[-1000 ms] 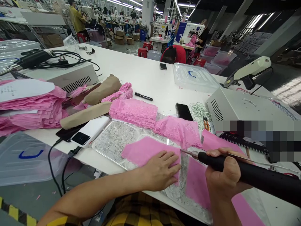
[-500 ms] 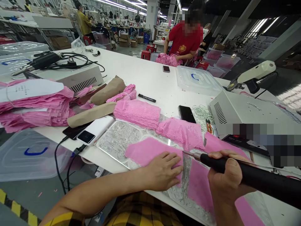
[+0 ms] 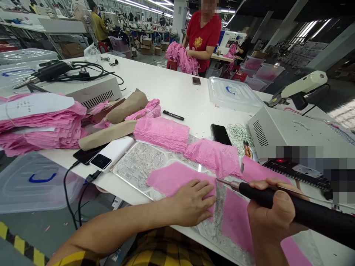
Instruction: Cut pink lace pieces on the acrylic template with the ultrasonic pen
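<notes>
My left hand [image 3: 194, 203] lies flat, fingers apart, on a cut pink fabric piece [image 3: 169, 179]. That piece rests on a grey marbled board [image 3: 142, 162]. My right hand [image 3: 273, 218] is wrapped round a thick black-handled tool [image 3: 318, 218] with a thin pointed metal tip. The tip is at the right edge of the fabric, just beyond my left fingertips; whether it touches is too fine to tell. Another pink piece [image 3: 235, 218] lies beneath the tool, partly hidden by my right hand. Behind the board's middle are a stack of pink lace fabric [image 3: 162, 133] and a looser lace pile [image 3: 213, 155].
A white power bank [image 3: 119, 149] sits at the board's left. Farther back are a black marker [image 3: 173, 115], a phone [image 3: 221, 135], orange-handled snips [image 3: 246, 148] and a lidded clear box [image 3: 235, 94]. A grey machine box [image 3: 269, 127] stands right. A co-worker in red [image 3: 203, 37] stands beyond the table.
The co-worker in red has straightened up and shifted left, lifting a pink fabric bundle. My right hand and the tool have moved slightly right; my left hand has stayed in place.
</notes>
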{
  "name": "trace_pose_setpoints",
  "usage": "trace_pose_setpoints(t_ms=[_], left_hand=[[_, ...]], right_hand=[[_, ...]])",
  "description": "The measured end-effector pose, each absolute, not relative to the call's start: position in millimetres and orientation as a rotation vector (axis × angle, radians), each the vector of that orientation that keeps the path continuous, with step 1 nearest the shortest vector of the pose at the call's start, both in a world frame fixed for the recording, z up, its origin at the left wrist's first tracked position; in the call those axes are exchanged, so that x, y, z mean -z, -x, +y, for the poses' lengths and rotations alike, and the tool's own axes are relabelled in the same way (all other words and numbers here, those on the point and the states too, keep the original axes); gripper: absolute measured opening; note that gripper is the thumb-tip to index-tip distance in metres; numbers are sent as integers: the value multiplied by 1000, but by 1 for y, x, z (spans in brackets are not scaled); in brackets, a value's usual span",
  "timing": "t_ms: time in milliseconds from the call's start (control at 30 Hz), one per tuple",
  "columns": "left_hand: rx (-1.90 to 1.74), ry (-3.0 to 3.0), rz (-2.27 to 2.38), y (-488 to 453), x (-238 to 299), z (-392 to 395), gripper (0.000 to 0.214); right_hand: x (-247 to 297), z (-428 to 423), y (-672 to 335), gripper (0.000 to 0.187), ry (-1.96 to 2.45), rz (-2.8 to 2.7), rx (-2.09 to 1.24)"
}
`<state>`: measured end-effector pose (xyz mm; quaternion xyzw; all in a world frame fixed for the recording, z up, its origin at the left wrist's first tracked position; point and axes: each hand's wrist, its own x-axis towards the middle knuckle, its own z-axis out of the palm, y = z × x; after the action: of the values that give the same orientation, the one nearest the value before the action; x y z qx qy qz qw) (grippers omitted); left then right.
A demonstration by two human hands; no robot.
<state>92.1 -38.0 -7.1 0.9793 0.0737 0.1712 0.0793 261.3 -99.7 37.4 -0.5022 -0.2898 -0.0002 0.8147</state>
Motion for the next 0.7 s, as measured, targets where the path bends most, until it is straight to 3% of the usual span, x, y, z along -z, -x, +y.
trace_pose_setpoints(t_ms=[700], left_hand=[[-479, -2954, 244, -91, 5, -40, 43]], right_hand=[[-43, -101, -257, 3, 1201, -645, -26]])
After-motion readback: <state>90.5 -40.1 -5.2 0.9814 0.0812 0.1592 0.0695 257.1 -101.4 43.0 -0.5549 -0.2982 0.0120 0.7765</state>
